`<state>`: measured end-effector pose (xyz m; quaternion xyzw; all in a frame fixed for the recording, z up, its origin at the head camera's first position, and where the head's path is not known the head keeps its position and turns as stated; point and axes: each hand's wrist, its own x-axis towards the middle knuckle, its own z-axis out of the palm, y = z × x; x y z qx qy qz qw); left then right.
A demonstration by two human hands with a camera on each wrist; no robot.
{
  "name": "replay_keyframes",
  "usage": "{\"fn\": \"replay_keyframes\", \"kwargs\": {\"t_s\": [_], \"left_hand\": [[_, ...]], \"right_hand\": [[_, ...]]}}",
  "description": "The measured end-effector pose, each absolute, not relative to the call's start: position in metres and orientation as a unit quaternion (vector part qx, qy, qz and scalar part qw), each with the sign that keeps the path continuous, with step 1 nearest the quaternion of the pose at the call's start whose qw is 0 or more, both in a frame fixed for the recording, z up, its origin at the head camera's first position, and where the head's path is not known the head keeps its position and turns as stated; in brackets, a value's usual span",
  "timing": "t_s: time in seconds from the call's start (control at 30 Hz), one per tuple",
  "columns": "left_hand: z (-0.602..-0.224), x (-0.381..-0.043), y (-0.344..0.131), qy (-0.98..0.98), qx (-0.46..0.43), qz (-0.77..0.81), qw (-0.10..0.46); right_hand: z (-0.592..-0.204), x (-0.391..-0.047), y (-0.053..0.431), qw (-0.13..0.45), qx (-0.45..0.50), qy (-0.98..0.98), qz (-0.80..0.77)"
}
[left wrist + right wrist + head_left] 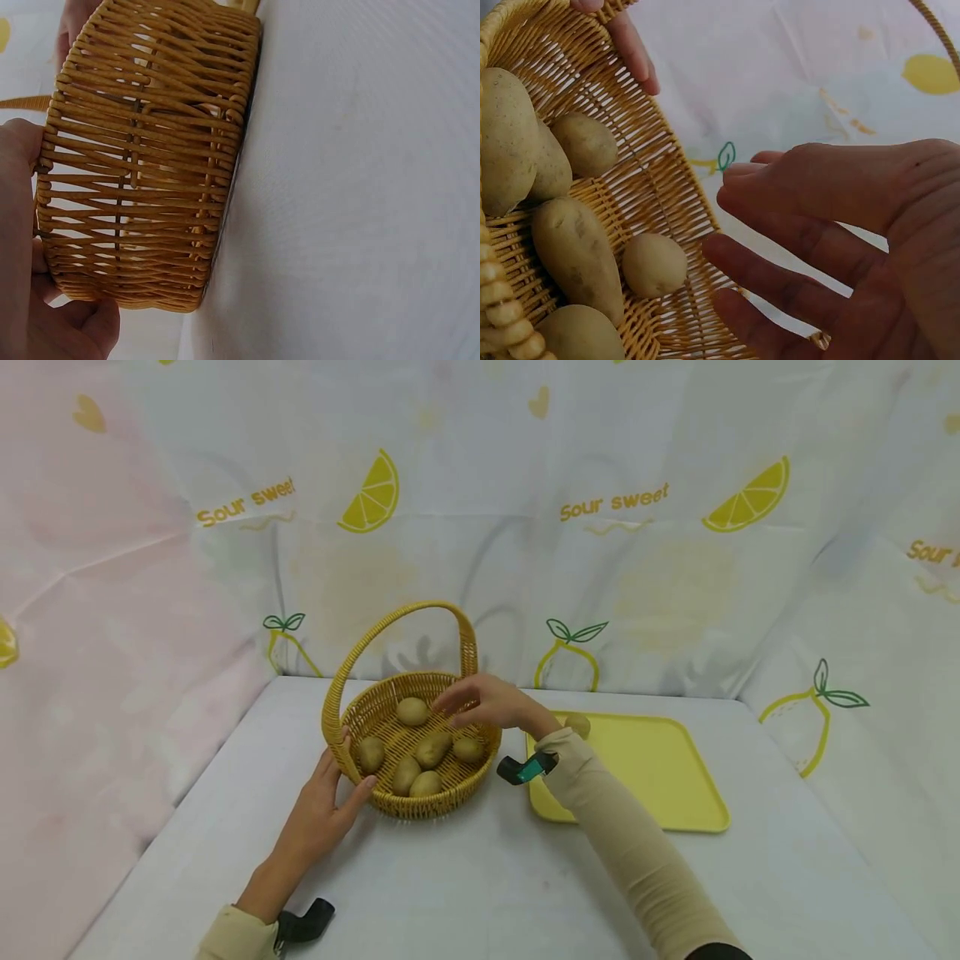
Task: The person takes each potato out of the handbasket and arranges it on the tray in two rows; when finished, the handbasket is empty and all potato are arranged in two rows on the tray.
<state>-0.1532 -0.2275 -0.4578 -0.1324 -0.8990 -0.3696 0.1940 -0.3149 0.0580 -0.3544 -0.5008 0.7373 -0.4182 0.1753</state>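
A yellow wicker basket (420,808) with a tall arched handle holds several potatoes (433,748). My left hand (317,814) grips its near left side by the foot of the handle, thumb over the rim and fingers around the outside. In the left wrist view, fingertips (99,324) bend against the woven wall (142,172). Above the basket's right part hovers my right hand (491,700), its fingers loosely bent and nothing between them. The right wrist view shows this hand (825,247) beside a small round potato (654,265) lying inside the basket.
Right of the basket lies a yellow tray (645,772) with a single potato (577,725) near its far left corner; the right forearm crosses over it. Both stand on a white-covered table (465,893). A lemon-printed cloth (480,543) hangs behind.
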Motion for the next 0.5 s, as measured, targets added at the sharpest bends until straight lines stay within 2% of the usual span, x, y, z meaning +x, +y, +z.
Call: {"fn": "replay_keyframes", "kwargs": {"t_s": [0.27, 0.5], "left_hand": [[-0.458, -0.150, -0.228, -0.899, -0.129, -0.374, 0.191], [-0.458, -0.154, -0.228, -0.899, -0.131, -0.375, 0.185]], "right_hand": [[-0.364, -0.323, 0.029, 0.258, -0.551, 0.695, -0.384], [-0.370, -0.325, 0.011, 0.305, -0.558, 0.680, -0.366]]}}
